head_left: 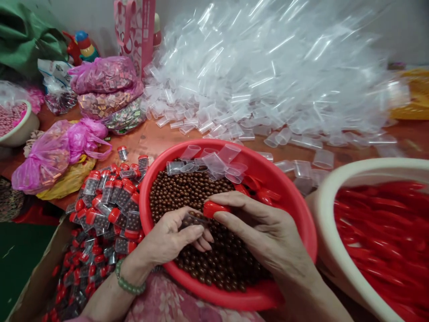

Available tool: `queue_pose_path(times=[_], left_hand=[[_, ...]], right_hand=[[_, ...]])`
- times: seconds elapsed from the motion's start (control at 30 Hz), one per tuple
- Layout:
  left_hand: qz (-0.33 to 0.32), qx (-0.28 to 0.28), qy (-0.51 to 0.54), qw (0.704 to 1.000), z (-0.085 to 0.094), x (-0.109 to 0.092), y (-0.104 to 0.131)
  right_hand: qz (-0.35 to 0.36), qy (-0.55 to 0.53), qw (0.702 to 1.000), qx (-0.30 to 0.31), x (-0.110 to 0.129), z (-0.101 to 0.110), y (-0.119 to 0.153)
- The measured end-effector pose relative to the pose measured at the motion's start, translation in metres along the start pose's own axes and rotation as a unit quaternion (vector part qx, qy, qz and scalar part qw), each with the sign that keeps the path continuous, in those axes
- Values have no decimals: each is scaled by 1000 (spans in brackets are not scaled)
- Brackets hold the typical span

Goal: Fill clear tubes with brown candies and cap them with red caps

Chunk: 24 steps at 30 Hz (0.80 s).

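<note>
Above a red basin (310, 228) of brown chocolate balls (223, 257), my two hands are close together. My left hand (179, 232) is closed around a small clear plastic tube (193, 219), partly hidden by the fingers, with dark balls showing inside. Between thumb and fingertips, my right hand (258, 223) pinches a red cap (214, 209), held at the tube's mouth. Whether the cap is seated cannot be made out. Several empty clear tubes (214, 163) and some loose red caps (264, 195) lie on the balls at the basin's far side.
A large heap of clear tubes (268, 71) covers the back of the table. Filled, red-capped tubes (110, 201) pile up in a cardboard box (36, 277) at left. At right stands a cream tub (325, 214) of red caps. Pink bags (103, 80) sit at back left.
</note>
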<state>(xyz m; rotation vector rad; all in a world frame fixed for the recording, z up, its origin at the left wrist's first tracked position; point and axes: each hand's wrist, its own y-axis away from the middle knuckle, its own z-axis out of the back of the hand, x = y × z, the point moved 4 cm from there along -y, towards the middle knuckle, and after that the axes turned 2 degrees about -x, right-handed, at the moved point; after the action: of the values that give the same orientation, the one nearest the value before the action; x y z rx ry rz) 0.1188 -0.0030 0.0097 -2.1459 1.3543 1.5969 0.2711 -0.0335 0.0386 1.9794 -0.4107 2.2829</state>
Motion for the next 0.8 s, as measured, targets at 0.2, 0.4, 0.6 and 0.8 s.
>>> queue_pose_path(times=[0.2, 0.4, 0.6, 0.8], left_hand=[[11, 5, -48, 999, 0, -3, -1], [26, 5, -63, 998, 1, -3, -2], [15, 5, -53, 998, 2, -3, -3], [25, -10, -10, 1000, 3, -1, -2]], right_hand=[[23, 22, 998, 46, -2, -7, -4], [37, 30, 998, 44, -1, -10, -5], [64, 96, 991, 65, 0, -10, -3], [47, 133, 989, 46, -2, 10, 7]])
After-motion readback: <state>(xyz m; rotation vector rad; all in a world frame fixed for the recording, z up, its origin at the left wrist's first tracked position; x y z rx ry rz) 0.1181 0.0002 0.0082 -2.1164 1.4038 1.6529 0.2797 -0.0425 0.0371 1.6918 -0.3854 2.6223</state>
